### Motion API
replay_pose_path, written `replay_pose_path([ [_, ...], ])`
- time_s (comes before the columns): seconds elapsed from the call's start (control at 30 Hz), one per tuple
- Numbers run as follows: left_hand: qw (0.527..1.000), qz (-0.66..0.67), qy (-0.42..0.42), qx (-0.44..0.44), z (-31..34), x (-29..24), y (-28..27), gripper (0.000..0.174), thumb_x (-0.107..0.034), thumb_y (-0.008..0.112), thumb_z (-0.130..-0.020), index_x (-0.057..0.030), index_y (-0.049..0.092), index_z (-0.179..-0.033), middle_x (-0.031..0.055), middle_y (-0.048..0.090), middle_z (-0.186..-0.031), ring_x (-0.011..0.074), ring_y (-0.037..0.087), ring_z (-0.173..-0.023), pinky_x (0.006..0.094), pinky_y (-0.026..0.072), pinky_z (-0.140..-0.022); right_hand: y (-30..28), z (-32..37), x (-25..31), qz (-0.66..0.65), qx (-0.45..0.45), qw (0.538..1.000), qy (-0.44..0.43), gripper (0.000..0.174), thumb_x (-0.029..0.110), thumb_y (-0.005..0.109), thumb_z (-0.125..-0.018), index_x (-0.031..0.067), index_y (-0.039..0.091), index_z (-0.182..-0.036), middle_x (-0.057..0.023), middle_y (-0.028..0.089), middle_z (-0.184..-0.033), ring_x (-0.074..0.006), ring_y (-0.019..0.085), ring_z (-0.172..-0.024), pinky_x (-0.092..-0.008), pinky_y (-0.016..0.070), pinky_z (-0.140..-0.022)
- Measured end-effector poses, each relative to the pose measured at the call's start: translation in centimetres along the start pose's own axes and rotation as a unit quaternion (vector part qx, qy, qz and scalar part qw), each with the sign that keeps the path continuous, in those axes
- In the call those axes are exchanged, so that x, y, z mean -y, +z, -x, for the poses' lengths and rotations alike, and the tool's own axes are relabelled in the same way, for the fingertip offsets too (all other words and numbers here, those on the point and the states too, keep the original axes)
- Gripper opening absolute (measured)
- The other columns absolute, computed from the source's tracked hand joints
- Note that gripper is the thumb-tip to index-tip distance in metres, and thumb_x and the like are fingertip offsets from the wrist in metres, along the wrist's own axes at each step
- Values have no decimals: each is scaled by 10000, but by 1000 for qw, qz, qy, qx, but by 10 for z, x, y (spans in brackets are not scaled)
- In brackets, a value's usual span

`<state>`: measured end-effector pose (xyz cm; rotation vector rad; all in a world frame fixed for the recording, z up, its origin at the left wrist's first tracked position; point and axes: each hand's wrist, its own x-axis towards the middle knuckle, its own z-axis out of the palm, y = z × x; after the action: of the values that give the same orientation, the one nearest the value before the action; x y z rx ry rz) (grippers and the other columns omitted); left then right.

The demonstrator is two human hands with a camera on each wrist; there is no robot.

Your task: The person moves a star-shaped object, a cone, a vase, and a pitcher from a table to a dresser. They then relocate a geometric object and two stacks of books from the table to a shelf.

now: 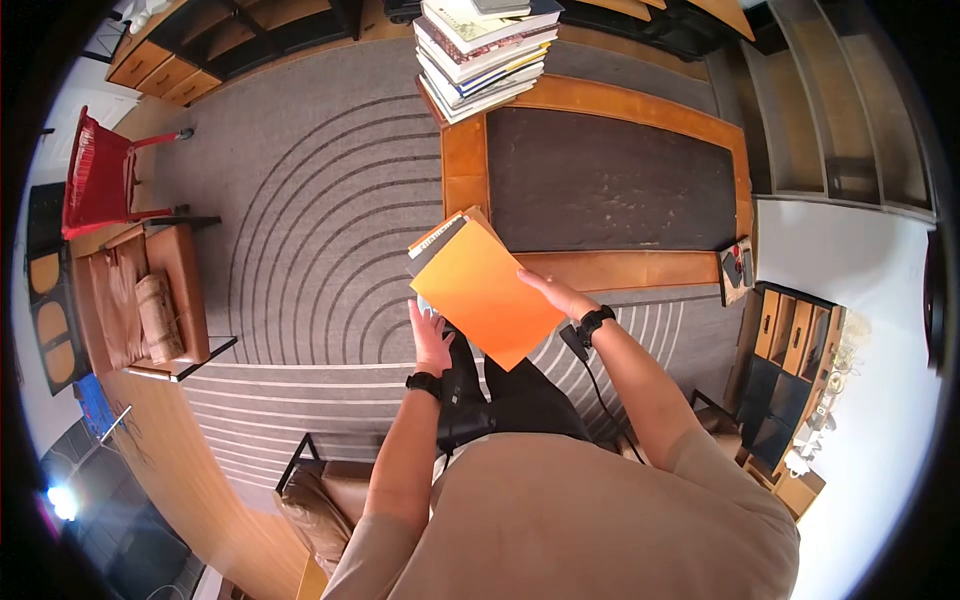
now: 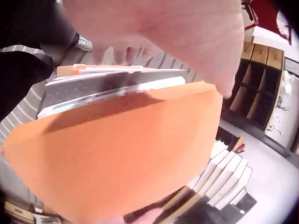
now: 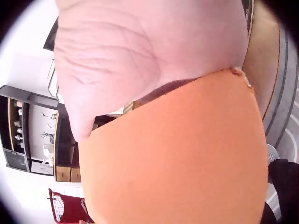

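Note:
A small stack of thin notebooks with a plain orange cover (image 1: 490, 295) on top is held over the person's lap in the head view. The right hand (image 1: 560, 295) grips its right edge, thumb on the cover and fingers hidden beneath. At the lower left edge is the left hand (image 1: 432, 342), its fingers extended and spread beside the notebooks. In the left wrist view, a dark dotted cover (image 2: 107, 88) and pale page edges show behind the orange one, with the left thumb close to a corner. The right wrist view shows the orange cover below the right palm (image 3: 126, 60).
A tall pile of books (image 1: 485, 60) stands at the far corner of a low table with a dark top (image 1: 610, 180) and an orange-brown border. A brown armchair (image 1: 150, 300) and a red cart (image 1: 95, 175) are on the left. Wooden shelving (image 1: 790, 350) lines the right.

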<state>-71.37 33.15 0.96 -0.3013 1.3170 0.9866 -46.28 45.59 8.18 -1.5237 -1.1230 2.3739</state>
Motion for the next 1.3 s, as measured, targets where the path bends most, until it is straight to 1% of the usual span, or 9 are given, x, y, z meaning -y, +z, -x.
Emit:
replay_pose_path([
  [0.3,995,-53,-20,80,-19,14,2,910,-799,257,-818,-171,300,-1476,36,365,-1480,226,296,-1362,463,163,-1093,3,-5,9,-127,-33,984,122,697,571,357,-961,44,395,-1415,-96,451,-1412,-176,435,-1273,-316,315,-1062],
  [0.37,996,-38,-17,80,-21,20,3,876,-777,266,-839,-171,308,-1471,49,379,-1471,235,314,-1355,455,177,-1101,7,-7,7,-111,18,991,72,705,574,322,-969,34,382,-1418,-107,437,-1421,-189,413,-1291,-322,293,-1078],
  [0.43,997,37,24,62,-17,20,12,781,-730,335,-863,-149,433,-1376,35,492,-1363,230,474,-1220,388,369,-1009,3,-20,-21,-60,19,997,48,704,570,314,-973,27,381,-1416,-111,439,-1417,-190,414,-1289,-321,298,-1074],
  [0.53,983,151,-37,95,-3,8,22,700,-677,382,-885,-135,476,-1317,33,531,-1304,227,523,-1154,388,450,-941,17,-13,-21,17,-8,1000,24,697,558,309,-981,15,377,-1413,-108,447,-1407,-185,415,-1284,-314,307,-1067],
  [0.7,980,173,-36,94,-15,16,18,666,-651,396,-895,-133,484,-1304,30,543,-1274,231,524,-1134,395,455,-929,20,-30,-52,-76,-64,993,60,675,536,332,-984,17,380,-1412,-87,469,-1383,-168,425,-1264,-308,322,-1052],
  [1.0,968,228,-18,107,-22,16,-1,651,-635,440,-882,-121,509,-1275,49,564,-1235,242,539,-1086,399,465,-904,47,-23,-46,-78,-67,994,-20,597,484,369,-991,4,460,-1335,-85,537,-1289,-157,488,-1180,-299,369,-996],
  [1.07,967,231,-21,101,-12,10,-8,659,-636,436,-880,-111,516,-1269,58,573,-1224,252,546,-1076,410,467,-901,53,-33,-70,2,-144,982,-122,566,454,390,-990,-10,468,-1305,-106,567,-1236,-167,507,-1160,-296,372,-991],
  [1.23,966,227,-1,128,33,-18,-25,696,-648,420,-878,-85,514,-1277,94,581,-1234,285,562,-1079,430,470,-913,101,-4,-45,63,-236,958,-151,537,402,444,-980,-44,462,-1278,-153,600,-1129,-186,551,-1081,-299,406,-933],
  [1.3,966,214,44,138,52,-27,-37,722,-661,417,-873,-86,495,-1304,98,566,-1265,292,549,-1111,430,456,-937,125,26,0,40,-200,962,-180,529,396,449,-978,-51,470,-1260,-166,606,-1110,-210,555,-1082,-316,408,-923],
])
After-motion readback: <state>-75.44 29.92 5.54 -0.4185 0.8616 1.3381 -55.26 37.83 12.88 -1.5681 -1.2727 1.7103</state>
